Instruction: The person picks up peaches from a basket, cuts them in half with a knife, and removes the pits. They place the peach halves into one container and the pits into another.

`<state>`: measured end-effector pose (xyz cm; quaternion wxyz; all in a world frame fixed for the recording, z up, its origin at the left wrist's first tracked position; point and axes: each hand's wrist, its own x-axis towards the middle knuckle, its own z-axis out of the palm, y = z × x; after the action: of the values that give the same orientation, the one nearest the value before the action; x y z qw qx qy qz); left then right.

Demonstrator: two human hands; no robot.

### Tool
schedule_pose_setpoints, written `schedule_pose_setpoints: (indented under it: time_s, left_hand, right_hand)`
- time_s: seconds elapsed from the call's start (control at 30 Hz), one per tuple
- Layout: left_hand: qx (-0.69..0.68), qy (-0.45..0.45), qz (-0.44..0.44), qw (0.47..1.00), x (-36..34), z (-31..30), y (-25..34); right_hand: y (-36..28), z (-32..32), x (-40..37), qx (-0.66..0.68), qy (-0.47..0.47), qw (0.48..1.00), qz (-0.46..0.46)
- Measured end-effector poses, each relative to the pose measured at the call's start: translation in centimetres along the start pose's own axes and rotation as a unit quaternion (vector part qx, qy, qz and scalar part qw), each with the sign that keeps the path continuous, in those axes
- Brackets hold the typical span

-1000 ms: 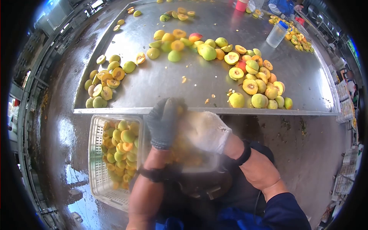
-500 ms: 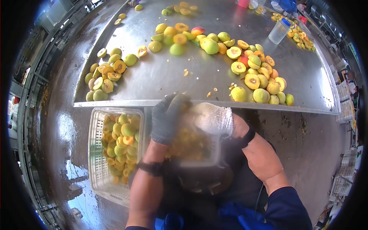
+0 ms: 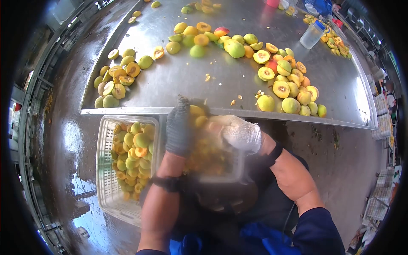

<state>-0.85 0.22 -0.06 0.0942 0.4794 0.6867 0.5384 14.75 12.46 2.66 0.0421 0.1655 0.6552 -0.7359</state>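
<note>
My left hand [image 3: 180, 127], in a dark grey knit glove, is raised just in front of the table edge. Its fingers curve around a yellow peach [image 3: 196, 113], which a smear in the middle of the view blurs. Close beside it on the right is my right hand [image 3: 238, 132] in a white knit glove, its fingers curled in toward the peach. What those fingers grip, if anything, is lost in the blur. Below both hands sits a pale crate [image 3: 240, 168] with yellow fruit pieces in it, also hazy.
A white plastic crate [image 3: 104, 170] of whole and halved peaches stands at the left. On the metal table [image 3: 170, 91] lie a left pile of peaches [image 3: 120, 80], a right pile [image 3: 293, 91] and a middle row [image 3: 233, 47]. A blue-capped bottle [image 3: 312, 35] stands far right.
My left hand has turned and its fingers now point more upward, with yellow fruit showing beside them. My right hand has shifted slightly right and down. The piles on the table look the same.
</note>
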Motion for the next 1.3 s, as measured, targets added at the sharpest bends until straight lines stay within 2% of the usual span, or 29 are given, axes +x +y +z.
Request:
schedule_pose_setpoints:
  time_s: [0.03, 0.07, 0.1, 0.13, 0.2, 0.27, 0.33, 0.37, 0.43, 0.47, 0.5, 0.53, 0.57, 0.63, 0.67, 0.73, 0.8, 0.83, 0.93, 1.07, 1.17, 1.23, 1.27, 1.3]
  left_hand:
    - [-0.117, 0.012, -0.081, 0.99, -0.1, 0.2, -0.2]
    - [-0.17, 0.026, -0.116, 0.978, 0.0, 0.2, -0.3]
    - [-0.222, 0.044, -0.149, 0.962, 0.1, 0.1, -0.3]
    - [-0.212, 0.063, -0.141, 0.965, 0.1, -0.1, -0.2]
    - [-0.301, 0.079, -0.186, 0.932, 0.0, -0.8, 0.2]
    - [-0.489, 0.075, -0.275, 0.824, 0.3, -1.4, 1.0]
    - [-0.361, 0.083, -0.213, 0.904, 0.1, -1.3, 1.2]
    - [-0.311, 0.075, -0.188, 0.929, -0.2, -1.7, 1.1]
    - [-0.238, 0.049, -0.138, 0.96, -0.5, -3.5, 0.7]
    - [-0.228, 0.034, -0.15, 0.962, -0.3, -4.2, 0.5]
    - [-0.217, 0.019, -0.162, 0.962, 0.0, -4.7, 0.3]
    - [-0.198, 0.014, -0.22, 0.955, -0.2, -6.0, 0.3]
    - [-0.181, 0.04, -0.235, 0.954, -0.5, -7.0, 0.4]
    - [-0.067, 0.093, -0.267, 0.957, -1.1, -9.7, -0.8]
    - [0.009, 0.084, -0.237, 0.968, -1.9, -11.5, -3.2]
    - [0.215, 0.079, -0.209, 0.951, -2.6, -12.9, -3.0]
    - [0.224, 0.127, -0.185, 0.948, -2.7, -12.7, -3.7]
    - [0.227, 0.152, -0.172, 0.947, -2.7, -12.4, -4.0]
    - [0.068, 0.112, -0.191, 0.973, -2.1, -10.3, -4.3]
    - [0.093, 0.104, -0.154, 0.978, -0.9, -7.3, -2.9]
    - [-0.019, 0.111, -0.143, 0.983, 0.2, -5.1, 0.9]
    - [-0.104, 0.086, -0.158, 0.978, -0.1, -4.0, 0.5]
    - [-0.181, 0.048, -0.203, 0.961, 0.2, -3.4, 2.9]
    - [-0.192, 0.006, -0.15, 0.97, -0.4, -1.9, 1.6]
  right_hand:
    - [-1.5, 0.0, -0.9, 0.009, -0.012, 0.999, 0.034]
    - [-2.4, -0.1, -1.4, 0.015, -0.024, 0.997, 0.068]
    - [-1.9, -0.1, -1.2, -0.048, -0.025, 0.997, 0.048]
    - [-1.7, -0.1, -1.1, -0.112, -0.024, 0.993, 0.029]
    - [-1.9, 0.1, -1.5, -0.178, -0.026, 0.981, 0.07]
    - [0.6, -0.3, -1.0, -0.402, 0.013, 0.915, -0.027]
    - [-0.3, -0.1, -1.4, -0.496, 0.017, 0.868, 0.018]
    - [-0.4, -0.5, -1.3, -0.456, -0.016, 0.887, 0.07]
    - [-2.9, 0.2, -1.3, -0.455, -0.045, 0.883, 0.104]
    - [-4.2, -0.1, -2.1, -0.459, -0.042, 0.877, 0.136]
    - [-4.6, -0.5, -2.6, -0.466, -0.014, 0.876, 0.118]
    - [-4.5, -0.8, -2.9, -0.473, 0.009, 0.876, 0.099]
    - [-2.7, -1.8, -3.1, -0.478, 0.077, 0.875, 0.013]
    - [-2.8, -4.2, -3.9, -0.491, 0.225, 0.841, 0.007]
    - [-3.0, -5.4, -3.9, -0.491, 0.293, 0.82, -0.001]
    - [-3.1, -8.6, -4.9, -0.514, 0.397, 0.758, 0.062]
    - [-4.3, -10.1, -5.7, -0.539, 0.378, 0.729, 0.189]
    - [-4.9, -10.2, -5.8, -0.565, 0.352, 0.715, 0.214]
    - [-4.9, -11.8, -4.1, -0.588, 0.246, 0.719, 0.276]
    - [-3.8, -12.8, -2.4, -0.603, 0.21, 0.723, 0.263]
    - [-4.3, -12.4, -3.2, -0.547, 0.265, 0.777, 0.165]
    - [-4.6, -11.2, -3.7, -0.348, 0.266, 0.899, 0.006]
    - [-4.8, -10.2, -3.9, -0.235, 0.254, 0.935, -0.074]
    - [-6.9, -8.1, -4.8, -0.105, 0.216, 0.97, -0.028]
